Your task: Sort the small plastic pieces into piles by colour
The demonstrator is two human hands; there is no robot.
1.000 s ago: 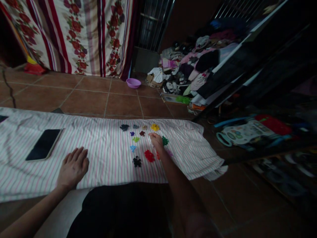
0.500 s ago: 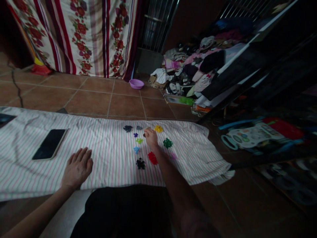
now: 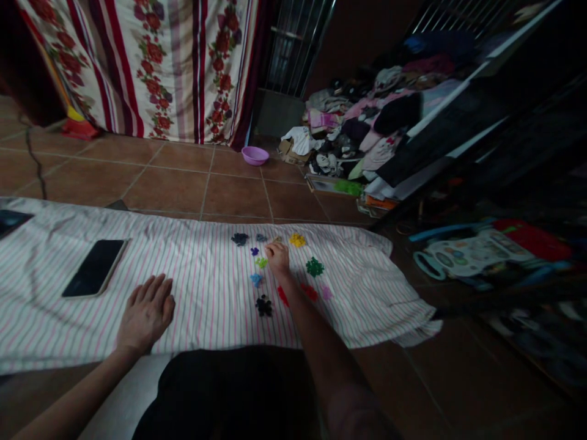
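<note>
The right hand [image 3: 277,256] rested fingers-curled among small coloured piles on the striped cloth [image 3: 197,275], whether pinching a piece I cannot tell; yellow pile [image 3: 298,240] at its two o'clock, green pile [image 3: 314,267] at four. The left hand [image 3: 147,313] lay flat, spread wide, phone [image 3: 95,276] at its ten o'clock.

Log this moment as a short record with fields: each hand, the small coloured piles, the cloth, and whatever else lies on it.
left hand: flat, palm down on the cloth, holding nothing
right hand: fingers bent, down among the far piles; a grip cannot be told
coloured piles: small heaps sorted by colour, among them yellow pile, green pile, black pile
striped cloth: spread on the tiled floor
phone: dark screen up, left of both hands
</note>
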